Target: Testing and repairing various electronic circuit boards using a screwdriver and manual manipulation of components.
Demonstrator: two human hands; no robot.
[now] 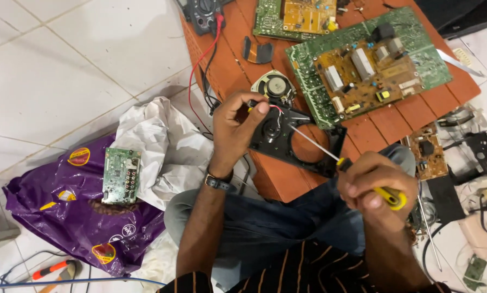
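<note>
White floor tiles [64,65] are seen around a low orange-brown wooden table [417,116], against which a black plastic speaker frame [287,144] is propped. The frame's upper edge is pinched by the left hand [235,122], whose thumb and fingers are closed over it where a thin red wire [276,107] is attached. A yellow-handled screwdriver [363,176] is gripped in the closed fist of the right hand [373,187], and its long shaft is angled up and left so that the tip is set into the frame, near a small dark driver. Just behind the frame, a round loose speaker [275,87] is lying on the table beside a large green circuit board [371,62]. A second board [300,17] and a multimeter [203,13] are placed at the far edge. On the floor to the left, a small green board [121,176] is resting on a purple plastic bag [75,217] next to crumpled white paper [157,141].
</note>
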